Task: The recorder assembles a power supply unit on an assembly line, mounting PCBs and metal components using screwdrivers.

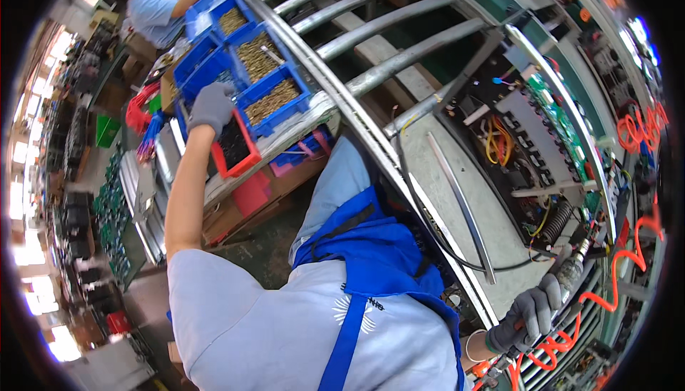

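Note:
My left hand (212, 108), in a grey glove, reaches to a blue bin (191, 70) that holds small silvery parts. Its fingers are bent together at the bin, and whatever they pinch is hidden. Just below it a red bin (251, 157) contains dark small pieces. Brass-coloured screws (273, 100) fill the blue bins beside it. At the lower right my right hand (529, 314), also gloved in grey, is wrapped around a pneumatic screwdriver (571, 274), whose tip points up and away. An orange coiled hose (553, 348) runs near that hand.
An open dark chassis (514, 155) with wiring and green circuit boards (553, 109) lies on the conveyor at right. Metal rollers (399, 38) stretch beyond it. A loose metal strip (462, 205) lies beside the chassis. Another person (153, 6) works at the far left.

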`<state>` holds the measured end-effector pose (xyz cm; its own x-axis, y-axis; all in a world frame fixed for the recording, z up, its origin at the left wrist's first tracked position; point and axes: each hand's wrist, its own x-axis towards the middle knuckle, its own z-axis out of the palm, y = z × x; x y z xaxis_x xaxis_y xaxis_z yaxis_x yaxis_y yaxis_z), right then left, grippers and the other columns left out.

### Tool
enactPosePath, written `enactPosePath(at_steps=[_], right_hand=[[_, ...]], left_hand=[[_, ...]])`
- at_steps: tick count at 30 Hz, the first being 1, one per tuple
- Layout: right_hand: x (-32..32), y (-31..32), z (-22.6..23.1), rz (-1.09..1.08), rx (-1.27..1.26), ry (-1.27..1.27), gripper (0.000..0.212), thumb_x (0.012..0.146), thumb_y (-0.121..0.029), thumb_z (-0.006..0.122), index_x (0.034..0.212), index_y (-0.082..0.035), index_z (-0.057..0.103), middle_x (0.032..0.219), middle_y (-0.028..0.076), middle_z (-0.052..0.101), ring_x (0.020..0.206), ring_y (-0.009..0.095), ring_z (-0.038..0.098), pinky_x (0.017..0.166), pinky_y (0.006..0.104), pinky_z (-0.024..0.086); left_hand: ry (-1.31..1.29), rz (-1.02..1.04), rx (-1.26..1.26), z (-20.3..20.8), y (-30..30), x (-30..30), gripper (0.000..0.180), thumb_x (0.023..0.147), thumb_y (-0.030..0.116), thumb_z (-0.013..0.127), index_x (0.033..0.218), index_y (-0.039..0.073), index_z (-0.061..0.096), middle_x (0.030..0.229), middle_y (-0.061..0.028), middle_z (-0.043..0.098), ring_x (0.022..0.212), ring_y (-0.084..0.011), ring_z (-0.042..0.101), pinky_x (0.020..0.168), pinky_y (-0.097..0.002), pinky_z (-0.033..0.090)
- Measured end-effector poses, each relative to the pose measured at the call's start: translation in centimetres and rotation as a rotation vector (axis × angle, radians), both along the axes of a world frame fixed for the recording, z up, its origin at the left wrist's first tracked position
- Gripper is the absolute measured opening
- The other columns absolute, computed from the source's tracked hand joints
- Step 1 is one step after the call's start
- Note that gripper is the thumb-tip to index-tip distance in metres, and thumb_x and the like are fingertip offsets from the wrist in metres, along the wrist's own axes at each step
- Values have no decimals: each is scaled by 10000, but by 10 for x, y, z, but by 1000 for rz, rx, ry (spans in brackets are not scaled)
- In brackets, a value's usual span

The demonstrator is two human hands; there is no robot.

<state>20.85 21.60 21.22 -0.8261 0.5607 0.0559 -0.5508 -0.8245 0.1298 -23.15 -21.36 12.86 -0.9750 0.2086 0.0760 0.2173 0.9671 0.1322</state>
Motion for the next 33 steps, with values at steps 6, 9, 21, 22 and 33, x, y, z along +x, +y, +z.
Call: enactPosePath(at_steps=[6,9,21,22,33], right_hand=[[-7,-11,2,-61,-70,165,230,771,122,528,869,-21,377,763,33,389,449,62,491,330,211,444],[-9,-4,11,7,-68,132,232,962,-101,410,1116,63,355,762,43,392,441,65,490,328,230,448],[-11,1,13,22,-13,157,873,931,-287,576,1473,15,-39,782,70,436,491,105,539,378,239,518],[-3,9,8,46,52,100,849,936,-278,565,1471,21,-22,778,70,439,496,107,546,378,245,522],[-2,7,0,63,226,-13,839,928,-497,493,1492,-37,75,845,80,454,488,79,477,397,254,462]], left_hand=[[-15,-337,-145,-59,-55,-89,300,784,198,607,1054,75,645,1026,-227,627,976,-403,586,837,-476,469],[45,-225,-167,-60,-78,-93,146,714,126,667,740,-15,635,782,-226,625,782,-417,599,725,-465,465],[42,-185,-57,-54,-65,-90,180,850,151,556,901,-13,606,829,-259,607,776,-435,580,669,-444,448],[35,-165,-53,-54,-67,-86,181,842,154,562,886,-18,600,809,-256,602,753,-436,568,661,-437,447],[-263,170,1183,-63,-123,-76,308,935,208,536,1169,9,568,1036,-103,649,781,-187,613,571,-253,465]])
